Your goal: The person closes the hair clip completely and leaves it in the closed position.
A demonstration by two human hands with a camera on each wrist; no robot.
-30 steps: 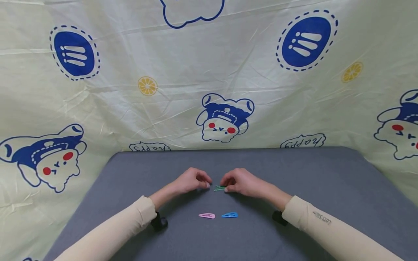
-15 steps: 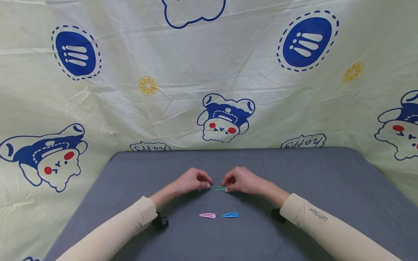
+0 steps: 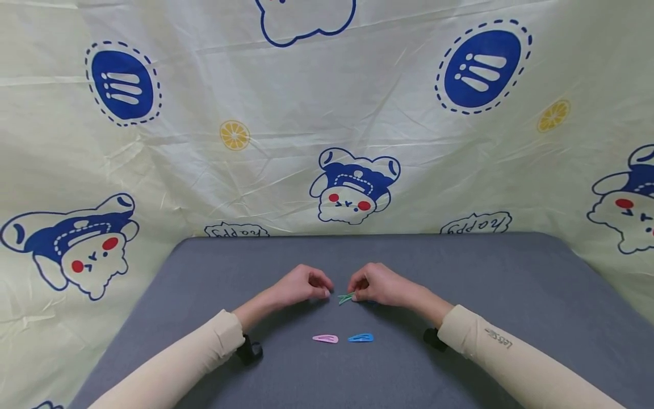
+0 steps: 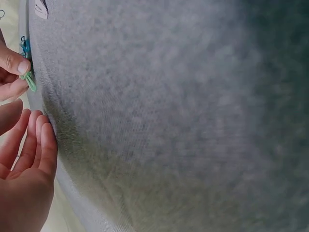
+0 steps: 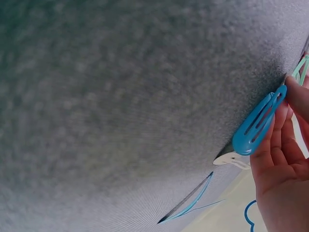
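In the head view my right hand pinches a green snap hair clip between thumb and fingertips, just above the grey table. Its two parts stand apart like a narrow V, pointing left. My left hand is close to the clip's free end, fingers loosely bent and holding nothing; the left wrist view shows its palm and relaxed fingers below the green clip. A glossy blue hair clip shows beside my right palm in the right wrist view, its narrow end overlapping the thumb tip.
A pink hair clip and a blue hair clip lie side by side on the table, nearer me than the hands. A printed pale sheet hangs behind the table's far edge.
The free end of the green hair clip has tipped slightly toward me in my right fingers. Both hands stay almost in place, and the clips on the table have not moved.
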